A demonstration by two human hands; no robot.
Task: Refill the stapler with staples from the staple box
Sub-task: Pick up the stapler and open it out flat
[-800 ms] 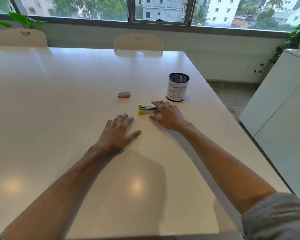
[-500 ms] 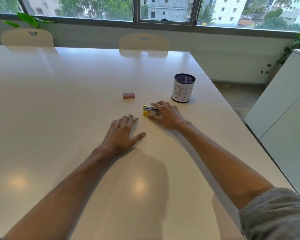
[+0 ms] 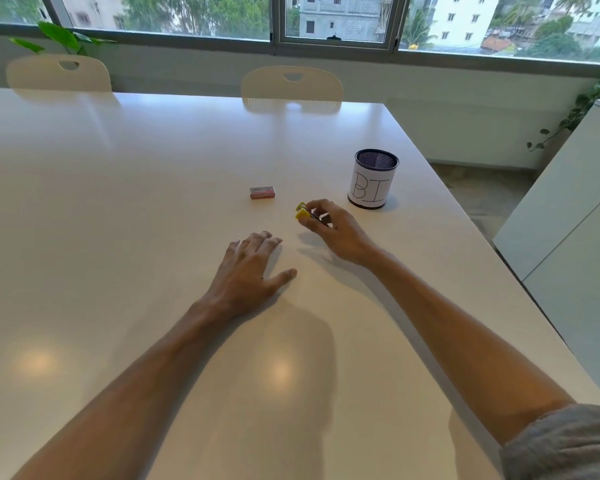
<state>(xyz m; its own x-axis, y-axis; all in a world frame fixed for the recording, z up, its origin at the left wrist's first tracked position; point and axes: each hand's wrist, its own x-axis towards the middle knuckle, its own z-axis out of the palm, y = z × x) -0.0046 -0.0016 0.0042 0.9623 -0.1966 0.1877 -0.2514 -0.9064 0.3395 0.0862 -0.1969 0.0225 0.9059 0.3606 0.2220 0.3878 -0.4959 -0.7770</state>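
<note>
A small yellow and metal stapler [image 3: 303, 212] is held in my right hand [image 3: 333, 230], lifted a little off the white table [image 3: 136, 174], its yellow end pointing left. Fingers hide most of its body. The pink staple box [image 3: 262, 192] lies closed on the table, to the left and slightly beyond the stapler, apart from both hands. My left hand [image 3: 250, 271] rests flat on the table, palm down, fingers spread, holding nothing.
A mesh pen cup [image 3: 373, 180] with a white label marked "BI" stands just right of my right hand. The table's right edge runs close by, with a white cabinet [image 3: 568, 220] beyond. Two chairs [image 3: 291, 86] stand at the far edge.
My right hand has closed around the stapler and raised it off the table, tilting it. My left hand has stayed flat in place.
</note>
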